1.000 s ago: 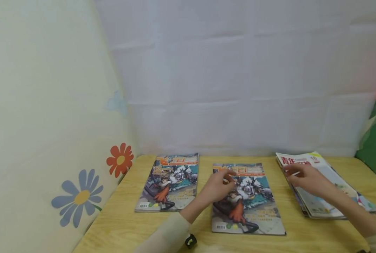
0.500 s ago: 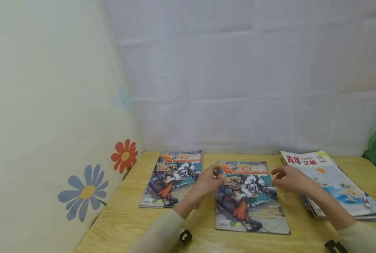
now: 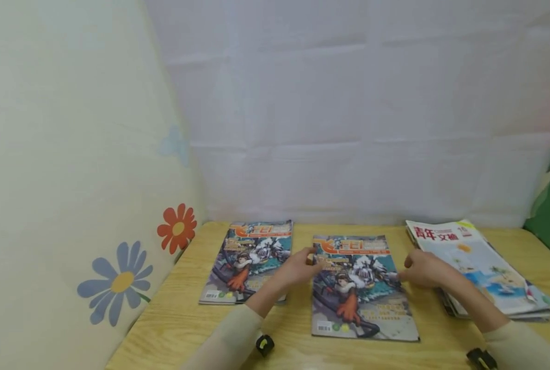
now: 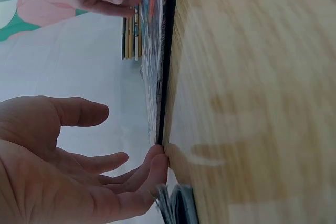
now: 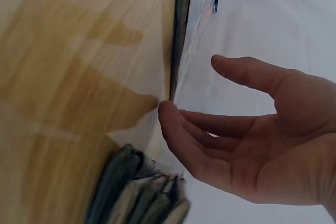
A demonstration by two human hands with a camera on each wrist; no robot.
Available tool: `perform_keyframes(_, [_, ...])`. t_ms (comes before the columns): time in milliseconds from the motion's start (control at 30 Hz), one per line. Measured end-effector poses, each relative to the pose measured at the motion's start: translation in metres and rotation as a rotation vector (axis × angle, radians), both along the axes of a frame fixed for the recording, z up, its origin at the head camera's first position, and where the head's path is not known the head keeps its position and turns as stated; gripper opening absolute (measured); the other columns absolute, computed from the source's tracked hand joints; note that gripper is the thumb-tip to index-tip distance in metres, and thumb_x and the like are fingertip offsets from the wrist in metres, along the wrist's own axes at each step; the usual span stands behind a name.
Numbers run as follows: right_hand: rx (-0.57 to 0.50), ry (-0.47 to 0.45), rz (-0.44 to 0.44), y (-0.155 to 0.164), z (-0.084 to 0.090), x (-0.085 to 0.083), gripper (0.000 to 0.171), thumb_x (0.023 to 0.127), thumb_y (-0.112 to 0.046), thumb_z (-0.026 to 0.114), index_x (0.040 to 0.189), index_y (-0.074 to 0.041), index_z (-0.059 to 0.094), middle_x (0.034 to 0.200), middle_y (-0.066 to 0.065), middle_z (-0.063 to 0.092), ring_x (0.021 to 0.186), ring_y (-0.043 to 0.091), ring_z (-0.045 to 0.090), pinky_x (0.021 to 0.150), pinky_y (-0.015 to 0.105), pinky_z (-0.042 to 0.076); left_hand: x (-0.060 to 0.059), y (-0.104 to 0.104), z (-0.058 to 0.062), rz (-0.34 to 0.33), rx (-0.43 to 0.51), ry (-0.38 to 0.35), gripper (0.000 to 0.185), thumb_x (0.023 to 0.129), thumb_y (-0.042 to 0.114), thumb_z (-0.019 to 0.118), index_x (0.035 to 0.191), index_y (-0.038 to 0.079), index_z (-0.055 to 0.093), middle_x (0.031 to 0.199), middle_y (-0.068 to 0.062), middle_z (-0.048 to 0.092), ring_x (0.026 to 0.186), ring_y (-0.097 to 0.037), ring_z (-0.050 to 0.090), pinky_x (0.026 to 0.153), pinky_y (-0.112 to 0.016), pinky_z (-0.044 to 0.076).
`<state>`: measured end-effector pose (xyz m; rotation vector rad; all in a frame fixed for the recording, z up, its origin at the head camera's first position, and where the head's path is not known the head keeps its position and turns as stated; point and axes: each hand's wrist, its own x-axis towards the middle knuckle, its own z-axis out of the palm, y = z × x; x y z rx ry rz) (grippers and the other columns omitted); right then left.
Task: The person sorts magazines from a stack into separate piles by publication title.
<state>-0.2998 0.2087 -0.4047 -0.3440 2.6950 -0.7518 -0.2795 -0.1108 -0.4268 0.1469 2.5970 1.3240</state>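
A magazine (image 3: 363, 298) with an orange title and a cartoon cover lies flat in the middle of the table. At its left edge is my left hand (image 3: 298, 268), and at its right edge my right hand (image 3: 424, 268). In the left wrist view the left hand (image 4: 79, 166) has its lower fingertips right at the magazine's edge, thumb raised apart from it. The right wrist view has the right hand (image 5: 252, 150) likewise: fingertips (image 5: 167, 111) by the edge, thumb lifted away. Neither hand pinches the magazine.
A matching magazine (image 3: 252, 262) lies to the left. On the right is a messy stack of magazines (image 3: 492, 272), a white one with red characters on top. White cloth (image 3: 326, 128) rises behind the wooden table (image 3: 164, 329), and a flower-painted wall (image 3: 85, 180) stands at left.
My right hand has come left from over the stack to the middle magazine's right edge. My left hand has shifted off the cover to its left edge. The magazines lie as before.
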Motion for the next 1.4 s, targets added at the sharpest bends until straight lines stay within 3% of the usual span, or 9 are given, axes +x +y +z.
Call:
perform_keyframes(100, [-0.027, -0.037, 0.001, 0.001, -0.006, 0.001, 0.031, 0.093, -0.023, 0.075, 0.082, 0.006, 0.070, 0.062, 0.007, 0.056, 0.053, 0.015, 0.050, 0.052, 0.031, 0.050, -0.001, -0.002, 0.001, 0.004, 0.050, -0.051, 0.061, 0.103, 0.032, 0.061, 0.154, 0.005, 0.041, 0.140, -0.025, 0.053, 0.121, -0.040, 0.057, 0.091, -0.053, 0.053])
perform_keyframes(200, [-0.106, -0.068, 0.003, 0.001, -0.011, 0.004, 0.027, 0.094, -0.020, 0.074, 0.075, -0.001, 0.071, 0.056, 0.003, 0.052, 0.050, 0.013, 0.049, 0.051, 0.031, 0.051, -0.003, -0.003, -0.002, 0.029, 0.159, -0.123, 0.061, 0.102, 0.027, 0.063, 0.154, 0.005, 0.039, 0.143, -0.025, 0.049, 0.123, -0.040, 0.054, 0.088, -0.052, 0.054])
perform_keyframes(433, [-0.232, -0.140, -0.037, -0.001, -0.017, 0.000, 0.021, 0.094, -0.011, 0.073, 0.101, 0.009, 0.072, 0.076, 0.013, 0.065, 0.066, 0.022, 0.064, 0.063, 0.037, 0.059, -0.012, -0.009, -0.014, 0.147, 0.555, -0.313, 0.065, 0.098, 0.006, 0.061, 0.154, -0.008, 0.029, 0.128, -0.024, 0.059, 0.116, -0.037, 0.059, 0.081, -0.044, 0.058])
perform_keyframes(633, [-0.285, -0.189, -0.082, 0.000, -0.020, -0.002, 0.026, 0.092, -0.010, 0.075, 0.106, 0.012, 0.070, 0.083, 0.014, 0.066, 0.070, 0.025, 0.069, 0.066, 0.037, 0.061, -0.010, -0.013, -0.019, 0.010, 0.585, -0.405, 0.082, 0.092, -0.004, 0.061, 0.162, 0.007, 0.020, 0.117, -0.023, 0.065, 0.102, -0.037, 0.067, 0.080, -0.050, 0.059])
perform_keyframes(800, [-0.313, -0.188, -0.095, 0.003, -0.020, -0.004, 0.030, 0.093, -0.011, 0.073, 0.109, 0.014, 0.068, 0.087, 0.015, 0.067, 0.074, 0.026, 0.069, 0.067, 0.038, 0.061, -0.007, -0.008, -0.020, -0.048, 0.614, -0.402, 0.104, 0.080, -0.014, 0.061, 0.164, 0.019, 0.010, 0.118, -0.028, 0.061, 0.093, -0.041, 0.069, 0.078, -0.054, 0.059])
perform_keyframes(1000, [-0.444, -0.187, -0.132, 0.006, -0.022, -0.007, 0.039, 0.101, -0.010, 0.060, 0.123, 0.022, 0.054, 0.082, 0.013, 0.059, 0.069, 0.022, 0.058, 0.062, 0.038, 0.056, -0.006, -0.002, -0.016, -0.018, 0.632, -0.350, 0.108, 0.074, -0.020, 0.058, 0.162, 0.026, 0.014, 0.120, -0.021, 0.063, 0.082, -0.034, 0.070, 0.068, -0.047, 0.061])
perform_keyframes(1100, [-0.535, -0.195, -0.161, 0.007, -0.023, -0.009, 0.051, 0.103, -0.012, 0.057, 0.136, 0.023, 0.040, 0.093, 0.026, 0.060, 0.078, 0.028, 0.061, 0.065, 0.040, 0.057, -0.003, -0.001, -0.012, -0.012, 0.648, -0.318, 0.108, 0.073, -0.020, 0.057, 0.162, 0.027, 0.017, 0.119, -0.019, 0.064, 0.079, -0.031, 0.068, 0.065, -0.042, 0.059])
perform_keyframes(1233, [-0.666, -0.254, -0.185, 0.009, -0.028, -0.013, 0.071, 0.103, -0.014, 0.058, 0.151, 0.018, 0.017, 0.128, 0.041, 0.052, 0.111, 0.047, 0.061, 0.081, 0.049, 0.059, 0.001, -0.002, -0.005, -0.013, 0.663, -0.265, 0.108, 0.072, -0.022, 0.057, 0.161, 0.027, 0.019, 0.115, -0.019, 0.066, 0.076, -0.027, 0.065, 0.064, -0.037, 0.057])
perform_keyframes(1400, [-0.840, -0.371, -0.159, 0.016, -0.037, -0.020, 0.073, 0.105, -0.016, 0.056, 0.155, 0.014, 0.012, 0.133, 0.039, 0.049, 0.115, 0.042, 0.060, 0.087, 0.044, 0.057, 0.002, -0.011, -0.001, -0.019, 0.706, -0.252, 0.108, 0.073, -0.023, 0.055, 0.162, 0.027, 0.019, 0.114, -0.021, 0.066, 0.075, -0.025, 0.063, 0.064, -0.036, 0.056])
